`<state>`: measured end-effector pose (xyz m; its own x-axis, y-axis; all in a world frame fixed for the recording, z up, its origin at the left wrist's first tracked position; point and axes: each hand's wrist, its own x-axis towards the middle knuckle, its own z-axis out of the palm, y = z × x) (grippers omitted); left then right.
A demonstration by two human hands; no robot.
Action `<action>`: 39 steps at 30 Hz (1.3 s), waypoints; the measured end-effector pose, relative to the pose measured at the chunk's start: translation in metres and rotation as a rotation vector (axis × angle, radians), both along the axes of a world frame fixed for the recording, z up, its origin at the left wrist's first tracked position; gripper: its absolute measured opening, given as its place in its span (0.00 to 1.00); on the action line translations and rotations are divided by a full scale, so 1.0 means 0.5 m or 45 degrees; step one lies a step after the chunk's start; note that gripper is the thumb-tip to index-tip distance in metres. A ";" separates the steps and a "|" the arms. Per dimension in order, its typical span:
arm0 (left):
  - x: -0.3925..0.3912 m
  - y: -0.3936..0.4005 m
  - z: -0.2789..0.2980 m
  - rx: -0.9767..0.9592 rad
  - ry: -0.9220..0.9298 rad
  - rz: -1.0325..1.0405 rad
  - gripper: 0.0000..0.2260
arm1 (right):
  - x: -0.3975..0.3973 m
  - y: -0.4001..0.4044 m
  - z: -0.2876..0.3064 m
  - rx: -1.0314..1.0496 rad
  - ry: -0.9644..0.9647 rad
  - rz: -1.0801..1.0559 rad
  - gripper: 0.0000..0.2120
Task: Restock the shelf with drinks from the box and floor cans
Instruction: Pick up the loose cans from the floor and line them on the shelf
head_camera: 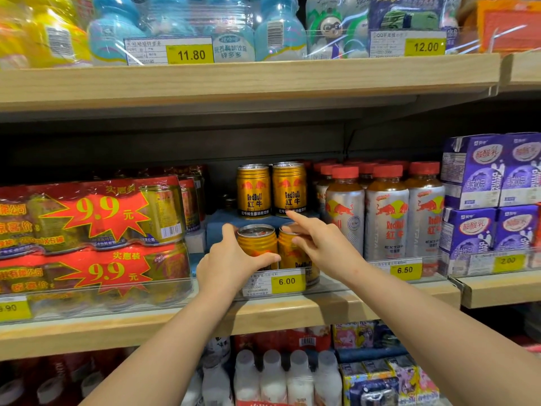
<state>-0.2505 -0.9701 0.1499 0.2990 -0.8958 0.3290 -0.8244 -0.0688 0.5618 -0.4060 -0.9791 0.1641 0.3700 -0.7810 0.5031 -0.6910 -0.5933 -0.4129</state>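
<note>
Two gold Red Bull cans stand at the front of the middle shelf [292,315]. My left hand [231,262] grips the left front can [257,241], thumb across its face and fingers round its left side. My right hand [319,244] rests on the right front can [292,250], its index finger stretched out toward the upper row. Two more gold cans, an upper left can [253,191] and an upper right can [289,189], stand on a blue riser [216,227] behind.
Shrink-wrapped red can multipacks [96,244] fill the shelf to the left. Silver Red Bull bottles [386,215] with red caps stand to the right, purple milk cartons [491,200] beyond them. Price tags line the clear shelf guard [336,288]. Bottles crowd the shelves above and below.
</note>
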 end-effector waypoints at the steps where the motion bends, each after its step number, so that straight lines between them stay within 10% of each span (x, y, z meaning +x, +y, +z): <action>1: 0.001 0.000 0.000 -0.002 -0.009 0.000 0.40 | 0.001 0.000 -0.001 -0.007 0.001 -0.003 0.25; 19: -0.206 0.216 -0.110 -0.641 -0.151 -0.430 0.22 | -0.197 0.259 -0.117 -0.050 -0.298 -0.032 0.22; 39: -0.513 0.707 -0.723 1.003 -0.281 -0.690 0.21 | -0.678 0.858 -0.760 1.329 -0.096 -0.668 0.19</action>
<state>-0.5072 -0.6164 -0.2115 -0.2139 -0.8807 -0.4227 -0.9360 0.0609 0.3467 -0.7449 -0.5501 -0.2161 -0.1237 -0.8762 -0.4657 -0.7033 0.4086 -0.5818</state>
